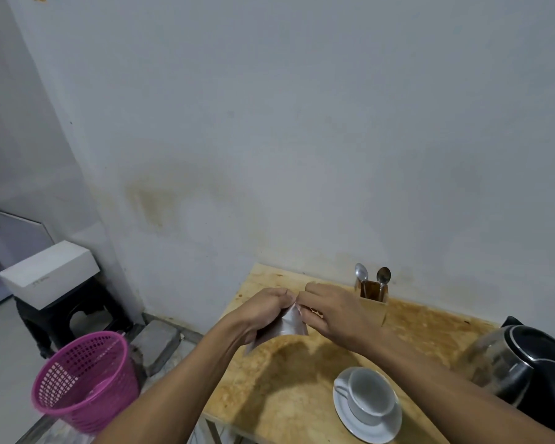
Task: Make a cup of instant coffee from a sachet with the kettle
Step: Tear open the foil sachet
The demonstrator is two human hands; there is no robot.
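Note:
A silvery coffee sachet hangs above the wooden table, gripped at its top edge by both hands. My left hand pinches the left side and my right hand pinches the right side, fingertips almost touching. I cannot tell whether the sachet is torn. A white cup stands empty on a white saucer at the table's near right. The black and steel kettle sits at the right edge, lid closed.
A wooden holder with two spoons stands against the wall behind my right hand. A pink mesh bin is on the floor left of the table. A white box rests on a black stool further left.

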